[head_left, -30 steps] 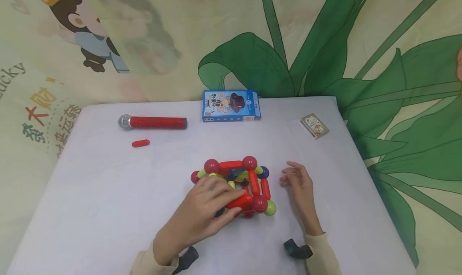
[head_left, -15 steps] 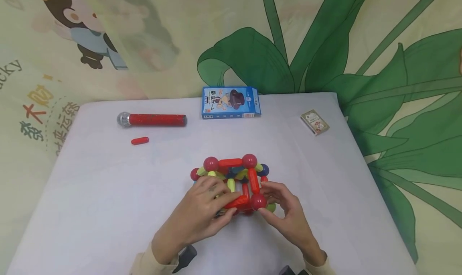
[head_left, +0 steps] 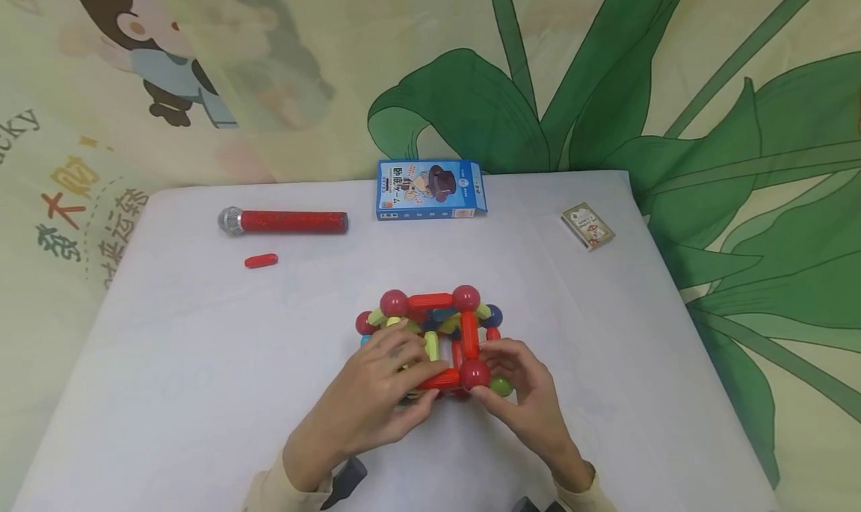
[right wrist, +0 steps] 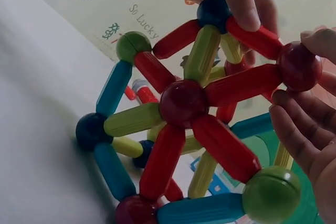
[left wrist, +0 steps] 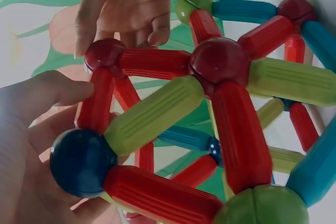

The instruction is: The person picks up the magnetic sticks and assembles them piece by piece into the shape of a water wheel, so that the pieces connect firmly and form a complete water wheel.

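Observation:
A frame of magnetic balls and rods [head_left: 430, 300] in red, yellow-green and blue stands on the table between both hands. My left hand [head_left: 373, 385] pinches a red rod [left wrist: 95, 98] on its near side between thumb and fingers. At the end of that rod sits a dark red ball [head_left: 474, 374], which my right hand [head_left: 528, 403] holds with thumb and fingertips. Seen from the right wrist, the dark red ball [right wrist: 300, 66] touches the ends of red rods. A blue ball [left wrist: 84, 162] lies by the left fingers. The hands hide part of the frame's near side.
Behind the frame lie a red microphone [head_left: 289, 222], a loose red rod [head_left: 261, 261], a blue card box [head_left: 429, 190] and a small box [head_left: 587, 226] at the right. A printed cloth [head_left: 303, 153] hangs beyond the white table's [head_left: 202, 392] back edge.
My right hand has come in from the table on the right and taken hold of the dark red ball. That ball has shifted slightly left. My left hand keeps its grip.

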Tool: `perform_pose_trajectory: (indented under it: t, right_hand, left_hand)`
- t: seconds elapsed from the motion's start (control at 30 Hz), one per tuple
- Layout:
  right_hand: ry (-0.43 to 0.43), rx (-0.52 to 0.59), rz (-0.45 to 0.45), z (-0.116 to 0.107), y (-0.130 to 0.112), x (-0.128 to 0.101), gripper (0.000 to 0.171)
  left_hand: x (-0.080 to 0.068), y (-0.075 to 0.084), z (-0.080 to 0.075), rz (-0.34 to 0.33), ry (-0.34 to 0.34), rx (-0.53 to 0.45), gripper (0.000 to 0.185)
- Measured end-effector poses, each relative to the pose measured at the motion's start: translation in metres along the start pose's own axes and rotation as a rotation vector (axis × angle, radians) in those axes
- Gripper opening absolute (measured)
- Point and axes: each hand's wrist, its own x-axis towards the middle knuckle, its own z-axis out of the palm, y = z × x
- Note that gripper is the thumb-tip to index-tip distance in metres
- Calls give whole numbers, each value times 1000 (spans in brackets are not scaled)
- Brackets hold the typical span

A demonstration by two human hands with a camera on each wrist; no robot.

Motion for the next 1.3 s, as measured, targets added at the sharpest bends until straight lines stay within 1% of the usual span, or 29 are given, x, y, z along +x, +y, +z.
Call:
perform_pose_trajectory:
  t: [0.07,0.13,0.2,0.23,0.27,0.3,0.33,0.37,0.4,0.43,0.47,0.5,0.53,0.57,0.6,0.63,0.7,0.77,0.87,0.93,1.0,1.07,1.1,1.17,1.23,1.3]
  right_hand:
    - [-7,2,-5,-1,1,0,54]
    - [-8,0,-9,-4,3,1,51]
    - [2,2,-6,-9,7,1,45]
    - [13,0,-4,-13,10,2,41]
    - [29,-6,-1,-17,13,3,38]
    - [48,-10,5,-22,16,4,35]
    - [71,-22,10,-26,20,4,33]
    - [92,-34,16,-31,24,5,31]
    - [112,-49,29,-35,29,5,29]
    - [135,-56,37,-38,34,5,28]
    - [154,-62,47,-41,38,4,26]
    - [173,-67,63,-43,43,4,25]
    - [189,-71,79,-45,46,3,24]
    - [204,-72,101,-46,50,1,24]
    - [218,-74,120,-47,52,0,23]
    - [234,-78,133,-48,55,-1,23]
    - [255,-97,164,-50,57,-2,22]
    - [266,-106,170,-52,58,-1,22]
    - [271,-107,148,-53,57,4,22]
    - [257,-97,123,-52,55,8,22]
    - [242,-98,90,-51,52,13,23]
    - [235,-94,58,-50,47,18,24]
    - [229,-98,38,-49,44,20,25]
    - [222,-96,0,-46,35,26,27]
    - [207,-76,-48,-42,24,32,30]
    - [177,-49,-106,-35,11,38,33]
  left_hand:
    - [-1,-1,0,-1,13,-7,36]
    - [-3,-4,-3,-13,49,-15,34]
    - [-7,-13,-11,-63,103,-11,32]
    - [-11,-23,-15,-94,157,-7,31]
    - [-15,-36,-20,-148,208,4,30]
    - [-20,-53,-24,-206,262,24,29]
    - [-26,-74,-27,-277,307,40,28]
    - [-33,-97,-29,-365,334,55,30]
    - [-42,-121,-30,-466,341,65,33]
    - [-51,-146,-30,-569,330,76,37]
    - [-60,-168,-30,-678,279,88,40]
    - [-70,-188,-30,-774,215,91,42]
    - [-78,-202,-31,-854,137,96,44]
    - [-86,-212,-31,-912,62,110,46]
    - [-92,-218,-31,-949,8,119,47]
    - [-96,-222,-31,-961,-21,127,47]
    - [-99,-224,-29,-958,-42,156,45]
    - [-98,-226,-26,-937,-15,202,44]
    - [-92,-231,-22,-939,8,207,41]
    - [-87,-230,-19,-927,50,172,39]
    - [-80,-220,-16,-885,130,105,38]
    - [-70,-203,-14,-808,235,15,39]
    - [-64,-191,-13,-760,287,-33,40]
    - [-48,-163,-12,-658,359,-128,43]
    - [-32,-131,-13,-554,397,-232,45]
    - [-17,-99,-13,-441,390,-309,46]
